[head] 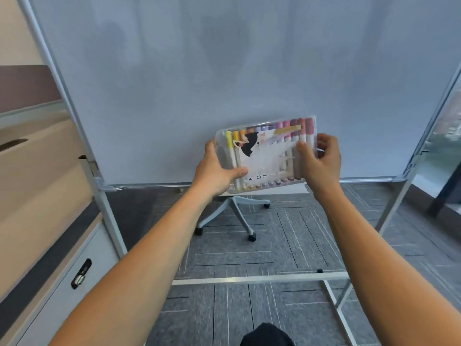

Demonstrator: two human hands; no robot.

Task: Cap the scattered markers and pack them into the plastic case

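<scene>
1. My left hand [219,168] and right hand [318,158] have their fingers clamped on the plastic case [265,152], held up between them.
2. The markers [294,131] inside look capped and packed; packing seems finished, no loose ones visible.

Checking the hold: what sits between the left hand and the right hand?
In the head view, the plastic case of markers fills the gap: the left hand grips one end, the right hand the other.
</scene>
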